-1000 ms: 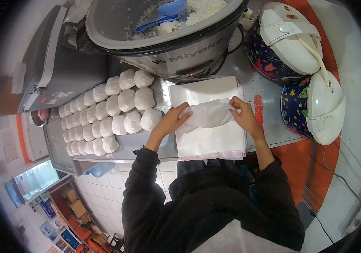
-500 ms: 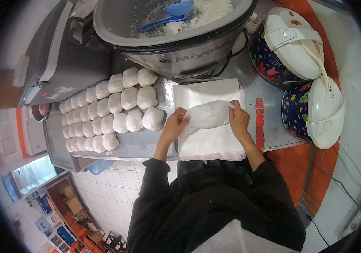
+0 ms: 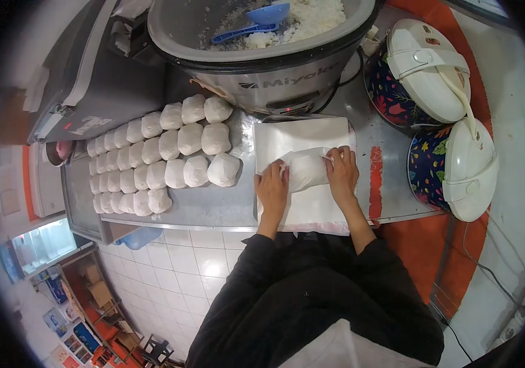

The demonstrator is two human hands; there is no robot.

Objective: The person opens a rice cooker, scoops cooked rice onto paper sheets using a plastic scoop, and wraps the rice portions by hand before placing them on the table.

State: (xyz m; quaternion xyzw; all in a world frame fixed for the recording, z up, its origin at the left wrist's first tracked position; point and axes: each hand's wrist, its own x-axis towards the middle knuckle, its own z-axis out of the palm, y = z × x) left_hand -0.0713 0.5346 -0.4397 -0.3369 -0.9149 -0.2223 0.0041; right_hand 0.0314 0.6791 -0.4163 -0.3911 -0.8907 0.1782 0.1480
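A white paper-wrapped packet [image 3: 307,171] lies on a stack of white paper sheets [image 3: 302,132] at the table's front. My left hand [image 3: 272,189] is closed on the packet's left end, fingers pressing the paper inward. At the opposite end my right hand [image 3: 343,175] grips the folded paper, its fingers bent over the edge. The packet's contents are hidden by the paper. Left of the stack, several finished-looking white packets [image 3: 191,139] stand in rows on the metal table.
Behind the paper stands a large Miyako cooker [image 3: 262,83] holding white rice [image 3: 318,18] and a blue scoop [image 3: 250,30]. Two flowered containers with white lids [image 3: 428,67] are at the right. A dark grey box [image 3: 100,92] sits at the back left. Cables hang at the right.
My hands have moved closer together, the left one shifting right. The paper ends are folded in, and the packet looks shorter and more compact. The camera view has shifted slightly.
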